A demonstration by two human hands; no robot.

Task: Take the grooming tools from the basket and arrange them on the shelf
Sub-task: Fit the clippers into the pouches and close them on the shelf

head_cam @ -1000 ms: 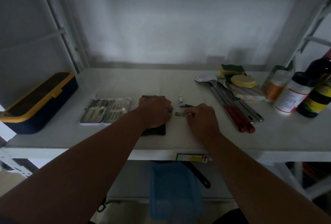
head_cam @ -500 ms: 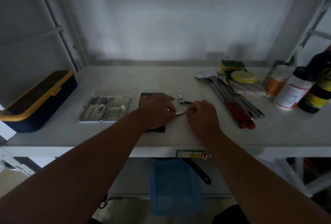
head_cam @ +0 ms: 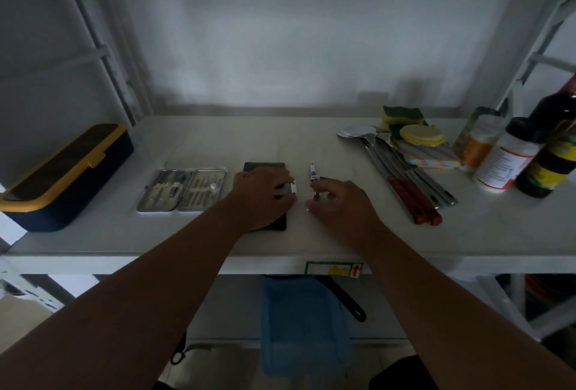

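1. Shelf (head_cam: 311, 146) carries an open grooming kit case (head_cam: 182, 190) left of centre.
2. Left hand (head_cam: 265, 194) rests on a dark pouch (head_cam: 265, 168), fingers curled round a small metal tool (head_cam: 293, 187).
3. Right hand (head_cam: 338, 201) pinches a thin tool; a nail clipper (head_cam: 312, 171) lies just beyond.

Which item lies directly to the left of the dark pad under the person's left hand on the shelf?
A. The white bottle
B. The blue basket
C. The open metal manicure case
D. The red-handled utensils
C. The open metal manicure case lies flat on the shelf just left of the dark pad, which the left hand partly covers.
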